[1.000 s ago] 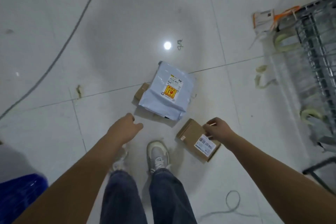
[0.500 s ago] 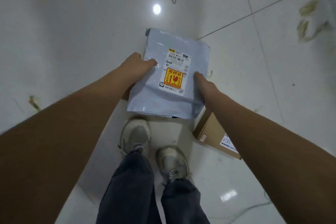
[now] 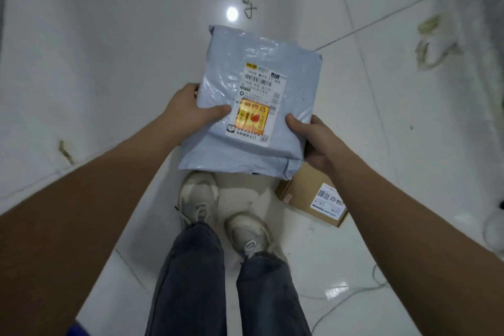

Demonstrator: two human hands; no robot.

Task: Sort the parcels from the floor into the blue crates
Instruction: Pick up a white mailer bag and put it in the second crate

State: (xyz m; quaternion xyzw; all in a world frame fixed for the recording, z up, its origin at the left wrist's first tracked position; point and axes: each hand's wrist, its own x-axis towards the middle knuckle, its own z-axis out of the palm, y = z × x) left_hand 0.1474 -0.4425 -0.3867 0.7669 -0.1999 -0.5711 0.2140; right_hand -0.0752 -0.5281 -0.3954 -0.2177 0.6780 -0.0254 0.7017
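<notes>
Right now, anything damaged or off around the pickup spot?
The grey mailer bag, held by the left hand and right hand, looks crinkled but intact. Odd bits: torn tape scraps on the floor to the right, and a loose cable near the cardboard box.

a grey-blue mailer bag point(image 3: 261, 106) of thin plastic film is seen, slightly glossy and wrinkled, with creases catching the light near its far edge. a white paper label point(image 3: 259, 101) is stuck on it, matt, with a shinier orange-and-yellow sticker point(image 3: 252, 117) laid over it. near and to the right, a brown cardboard box point(image 3: 302, 196) is shown, matt and smooth, bearing a white paper label of its own. the floor point(image 3: 109, 49) is made of white tiles, polished and highly glossy, with a lamp reflected in them. dark denim trousers point(image 3: 191, 275) and worn, matt grey sneakers point(image 3: 197, 199) are seen.
</notes>
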